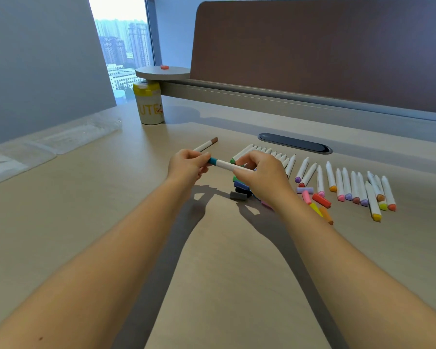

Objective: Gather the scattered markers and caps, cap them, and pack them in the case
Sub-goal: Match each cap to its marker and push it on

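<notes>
Both hands meet above the desk (111,197) at centre. The left hand (186,165) pinches a teal cap (213,161) while the right hand (263,172) grips the white marker (228,165) it sits on, so a capping looks in progress. Under the right hand, at about four o'clock, lies a heap of loose caps (239,192), more spilling rightward. At three o'clock many markers (358,190) wait in a loose row, and a tight row (269,153) lies just beyond the hands. One brown-capped marker (207,145) rests at twelve. The clear case (51,142), far at ten o'clock, seems to hold no markers. Most work remains.
</notes>
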Tool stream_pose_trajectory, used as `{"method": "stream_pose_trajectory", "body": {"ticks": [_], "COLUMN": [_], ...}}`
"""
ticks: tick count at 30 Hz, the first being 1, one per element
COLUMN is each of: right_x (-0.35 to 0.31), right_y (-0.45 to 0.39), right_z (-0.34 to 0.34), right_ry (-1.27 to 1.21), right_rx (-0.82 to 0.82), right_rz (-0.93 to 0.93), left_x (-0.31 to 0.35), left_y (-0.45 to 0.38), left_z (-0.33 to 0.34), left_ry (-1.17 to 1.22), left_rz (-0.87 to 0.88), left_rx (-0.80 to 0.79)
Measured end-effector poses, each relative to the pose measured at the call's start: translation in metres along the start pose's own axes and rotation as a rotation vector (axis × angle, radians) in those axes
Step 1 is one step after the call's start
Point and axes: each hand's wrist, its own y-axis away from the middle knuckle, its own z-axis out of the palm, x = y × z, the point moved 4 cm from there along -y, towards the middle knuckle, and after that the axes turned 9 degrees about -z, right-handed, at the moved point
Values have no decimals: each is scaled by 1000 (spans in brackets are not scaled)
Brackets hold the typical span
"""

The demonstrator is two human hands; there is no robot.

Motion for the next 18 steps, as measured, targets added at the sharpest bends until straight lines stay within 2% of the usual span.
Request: {"method": "stream_pose_trajectory", "body": {"ticks": [5, 9, 13, 18], "right_x": [1, 2, 1, 5], "right_y": [-9, -17, -24, -32], "right_z": [4, 3, 11, 18], "right_ry": [6, -99, -283, -224], "right_rx": [38, 91, 133, 101], "right_rz": [18, 41, 65, 74], "left_x": [6, 20, 23, 17], "left_y": [-1, -6, -8, -24], "left_z": [0, 4, 20, 31], "left_ry": [-84, -63, 13, -29], "left_rz": [93, 141, 85, 51], "left_rx": [5, -71, -133, -162]}}
